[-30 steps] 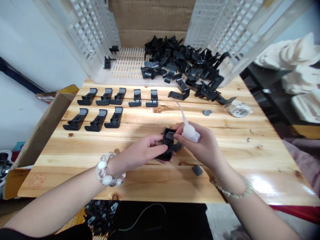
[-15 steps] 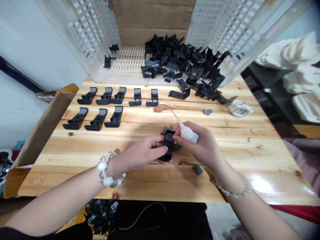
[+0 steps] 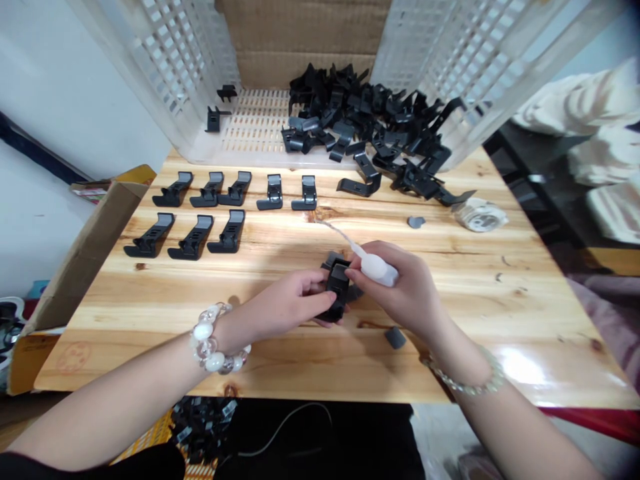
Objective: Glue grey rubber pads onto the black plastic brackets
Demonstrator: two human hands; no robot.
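Note:
My left hand (image 3: 300, 298) is closed around a black plastic bracket (image 3: 338, 293), thumb on its face, with a grey pad at its upper end. In my right hand (image 3: 403, 287) is a small white squeeze bottle (image 3: 381, 269) whose long thin nozzle points up and left, away from the bracket. The right thumb and fingertips meet the bracket's upper edge at the grey pad. Darker pieces show behind and beside the bracket, partly hidden by my fingers. A loose grey pad (image 3: 395, 337) lies on the wood below my right hand.
Two rows of black brackets with grey pads (image 3: 233, 232) stand at the left of the wooden table (image 3: 280, 363). A white plastic crate (image 3: 200, 150) holds a heap of black brackets (image 3: 360, 113), some spilling out its front. A clear tape roll (image 3: 480, 215) and a grey scrap (image 3: 415, 222) lie right.
The bottle's nozzle has tilted slightly lower and to the left. Both hands keep nearly the same place on the bracket, and the whole view has shifted a little.

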